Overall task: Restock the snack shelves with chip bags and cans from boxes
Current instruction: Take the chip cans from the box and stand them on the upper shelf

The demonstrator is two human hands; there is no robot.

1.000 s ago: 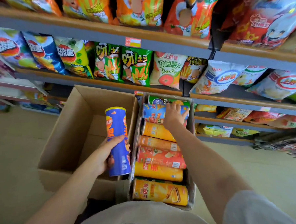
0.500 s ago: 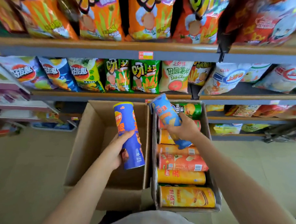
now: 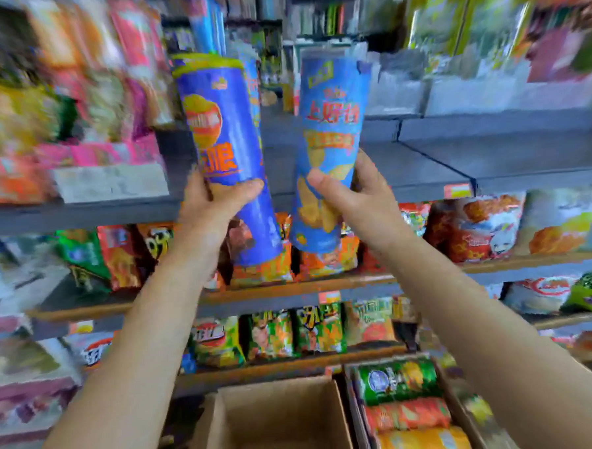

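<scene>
Center frame: left hand point(image 3: 214, 201) grips a dark-blue can point(image 3: 229, 152), right hand point(image 3: 351, 194) a light-blue can point(image 3: 328, 147), fingers wrapped around each before blurred shelves point(image 3: 422, 169).

We see two blue cans point(image 3: 229, 152) point(image 3: 328, 154) with smooth, glossy printed wrappers. The chip bags point(image 3: 269, 335) look like shiny plastic film, crinkled in places. The shelf point(image 3: 438, 162) reads as matt grey painted metal, and the open box point(image 3: 277, 424) as plain brown cardboard, dull and slightly rough.
</scene>
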